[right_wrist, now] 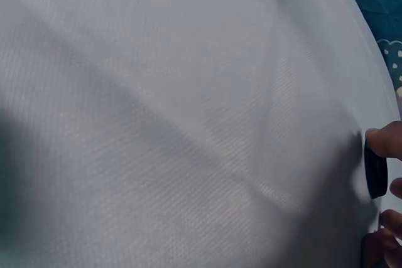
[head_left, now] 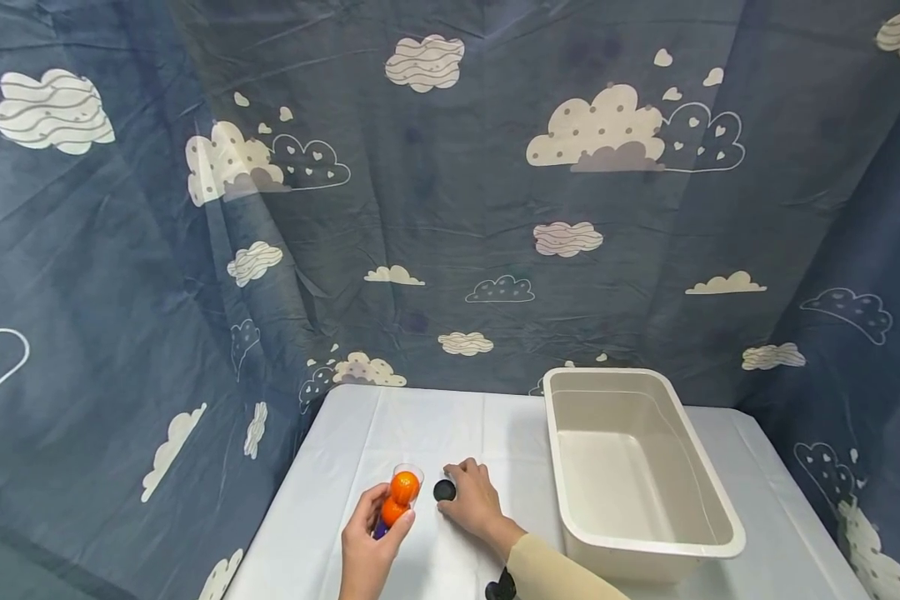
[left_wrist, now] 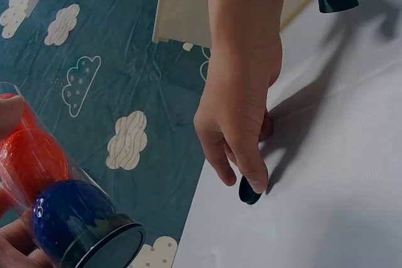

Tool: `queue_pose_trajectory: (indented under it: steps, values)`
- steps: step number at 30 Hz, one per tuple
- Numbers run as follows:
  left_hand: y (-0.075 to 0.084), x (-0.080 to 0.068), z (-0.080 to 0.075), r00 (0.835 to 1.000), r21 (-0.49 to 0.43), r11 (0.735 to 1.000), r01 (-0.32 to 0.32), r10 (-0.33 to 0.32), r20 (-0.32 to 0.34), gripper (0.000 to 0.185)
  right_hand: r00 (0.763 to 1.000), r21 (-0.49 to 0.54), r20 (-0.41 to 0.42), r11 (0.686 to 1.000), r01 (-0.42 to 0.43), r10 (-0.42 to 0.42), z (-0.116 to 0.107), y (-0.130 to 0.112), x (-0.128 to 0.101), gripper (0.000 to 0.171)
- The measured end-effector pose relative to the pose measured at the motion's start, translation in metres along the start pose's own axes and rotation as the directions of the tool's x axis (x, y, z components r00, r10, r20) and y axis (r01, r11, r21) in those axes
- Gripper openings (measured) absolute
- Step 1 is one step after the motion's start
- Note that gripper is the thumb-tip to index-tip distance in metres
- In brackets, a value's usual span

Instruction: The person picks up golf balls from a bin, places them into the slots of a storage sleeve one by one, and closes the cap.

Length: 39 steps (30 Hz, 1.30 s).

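Note:
My left hand [head_left: 367,537] grips a clear plastic tube [head_left: 418,472], tilted, with two orange balls [head_left: 405,487] and a dark blue ball [left_wrist: 72,214] lined up inside it. In the left wrist view the blue ball lies by the tube's dark-rimmed end [left_wrist: 119,246]; fingers cover part of the other end. To the right of the tube, my right hand [head_left: 476,500] pinches a small round black cap [head_left: 444,490] by its edges between thumb and fingers. The right wrist view shows that cap [right_wrist: 375,171] on edge, close over the white cloth.
A deep beige plastic tub [head_left: 641,546] stands right of the right hand on the white-covered table [head_left: 435,417]. Dark blue cloud-print cloth [head_left: 450,192] hangs behind and along both sides. A black strapped device [head_left: 501,587] sits by the right wrist.

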State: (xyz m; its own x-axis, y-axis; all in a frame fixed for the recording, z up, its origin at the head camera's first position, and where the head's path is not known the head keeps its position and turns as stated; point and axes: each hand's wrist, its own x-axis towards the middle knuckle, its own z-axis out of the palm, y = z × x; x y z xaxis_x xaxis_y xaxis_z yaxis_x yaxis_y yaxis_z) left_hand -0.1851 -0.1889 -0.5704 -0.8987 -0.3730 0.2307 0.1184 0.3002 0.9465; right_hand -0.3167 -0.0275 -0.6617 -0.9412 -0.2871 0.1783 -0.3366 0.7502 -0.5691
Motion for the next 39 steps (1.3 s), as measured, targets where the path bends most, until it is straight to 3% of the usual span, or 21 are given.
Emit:
queue_pose_trajectory:
  steps: [8, 18, 24, 33, 36, 39]
  values:
    - [-0.003, -0.001, 0.007, 1.000, 0.015, 1.000, 0.015, -0.016, 0.009, 0.048, 0.999, -0.050, -0.033, 0.998, 0.028, -0.029, 0.005, 0.011, -0.004, 0.044]
    - [-0.004, -0.001, 0.013, 0.999, -0.035, 0.999, -0.004, 0.005, 0.035, 0.046, 0.996, -0.067, -0.026, 0.994, 0.089, -0.091, 0.003, 0.018, -0.009, 0.044]
    - [-0.005, 0.001, 0.015, 0.999, -0.023, 1.000, 0.020, -0.019, 0.046, 0.046, 0.994, -0.055, -0.005, 0.993, 0.105, -0.106, -0.005, 0.019, -0.011, 0.042]
    - [-0.010, 0.001, 0.021, 0.997, 0.002, 0.998, 0.057, -0.057, 0.043, 0.047, 0.998, 0.052, 0.011, 0.996, 0.067, -0.067, -0.018, 0.016, -0.024, 0.041]
    - [-0.010, 0.001, 0.023, 0.997, -0.006, 0.998, 0.055, -0.055, 0.053, 0.047, 0.999, 0.154, 0.033, 0.988, 0.024, -0.029, -0.023, 0.012, -0.028, 0.041]
    - [-0.010, 0.000, 0.024, 0.996, -0.023, 0.998, 0.050, -0.049, 0.072, 0.046, 0.999, 0.285, 0.053, 0.958, -0.022, 0.007, -0.029, 0.009, -0.032, 0.042]
